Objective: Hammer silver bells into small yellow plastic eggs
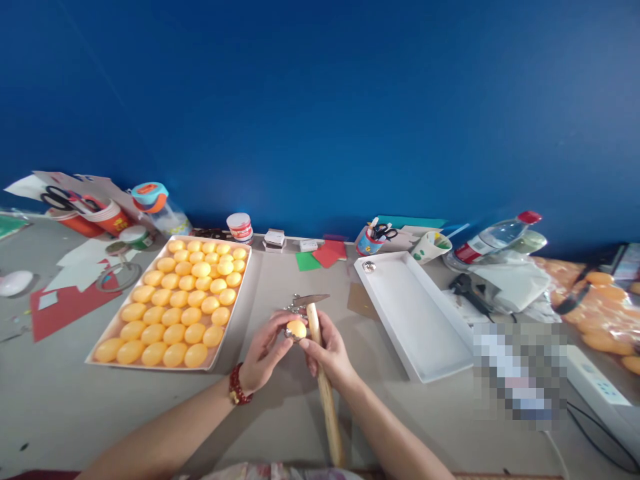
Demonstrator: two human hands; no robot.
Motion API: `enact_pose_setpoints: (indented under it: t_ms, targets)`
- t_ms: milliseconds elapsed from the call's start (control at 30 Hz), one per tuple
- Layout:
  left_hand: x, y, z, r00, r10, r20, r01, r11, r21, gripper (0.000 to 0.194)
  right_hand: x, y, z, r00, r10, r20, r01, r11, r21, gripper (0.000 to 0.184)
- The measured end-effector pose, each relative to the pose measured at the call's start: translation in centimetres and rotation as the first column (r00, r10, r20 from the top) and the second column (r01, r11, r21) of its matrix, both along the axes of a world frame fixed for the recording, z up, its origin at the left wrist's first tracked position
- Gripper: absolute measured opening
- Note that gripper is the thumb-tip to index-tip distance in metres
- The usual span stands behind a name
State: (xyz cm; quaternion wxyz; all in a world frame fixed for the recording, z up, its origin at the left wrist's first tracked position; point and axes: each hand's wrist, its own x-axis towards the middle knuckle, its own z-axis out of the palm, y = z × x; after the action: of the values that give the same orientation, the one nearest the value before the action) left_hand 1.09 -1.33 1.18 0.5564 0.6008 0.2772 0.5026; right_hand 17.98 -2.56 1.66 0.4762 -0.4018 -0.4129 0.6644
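Note:
My left hand [265, 353] pinches a small orange ball [297, 329] between its fingertips over the middle of the table. My right hand [330, 350] is wrapped round the wooden handle of a small hammer [320, 360], whose metal head [310, 300] points away from me just above the ball. Both hands touch each other around the ball. A red bead bracelet sits on my left wrist. To the left lies a tray [235, 320] filled with several rows of orange balls.
An empty white rectangular tray [415, 320] lies to the right, with a small metal piece in its far corner. Cups, scissors, coloured paper, a water bottle [495, 239] and a bag of orange balls [605, 307] crowd the back and right. A power strip [600, 387] lies at right.

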Motion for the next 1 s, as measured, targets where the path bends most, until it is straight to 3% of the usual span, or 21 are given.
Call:
enact_pose_setpoints:
  t_ms: [133,233,367,467,533,667,900,1000]
  targets:
    - [0.3,0.1,0.0,1.0,-0.017,0.025,0.02,0.988,-0.152,0.038,-0.2,0.1,0.1,0.996,-0.056,0.064,0.056,0.998,0.004,0.055]
    - [0.3,0.7,0.2,0.977,0.011,0.211,0.066,0.932,-0.355,0.039,-0.2,0.3,0.4,0.993,-0.086,0.075,0.084,0.996,0.03,0.044]
    - [0.0,2.0,0.5,0.817,0.119,0.564,0.265,0.791,-0.551,0.036,0.1,0.8,0.7,0.984,-0.171,0.058,0.169,0.984,0.049,0.038]
    - [-0.4,2.7,0.2,0.742,0.24,0.626,0.35,0.658,-0.667,0.031,0.3,0.9,0.6,0.977,-0.209,0.05,0.207,0.977,0.044,0.04]
    - [-0.6,3.1,-0.3,0.752,0.266,0.604,0.369,0.589,-0.719,0.031,0.3,0.9,0.5,0.975,-0.215,0.055,0.213,0.976,0.036,0.039]
    - [-0.7,3.3,-0.7,0.793,0.234,0.563,0.343,0.591,-0.73,0.037,-0.1,0.8,0.4,0.979,-0.193,0.069,0.192,0.981,0.021,0.037]
    - [-0.8,2.9,-0.2,0.826,0.161,0.54,0.336,0.628,-0.702,0.043,-0.4,0.6,0.1,0.984,-0.172,0.055,0.172,0.985,0.008,0.037]
    - [-0.8,2.9,-0.4,0.806,0.16,0.57,0.362,0.629,-0.688,0.032,-0.4,0.6,-0.1,0.985,-0.165,0.05,0.165,0.986,0.001,0.037]
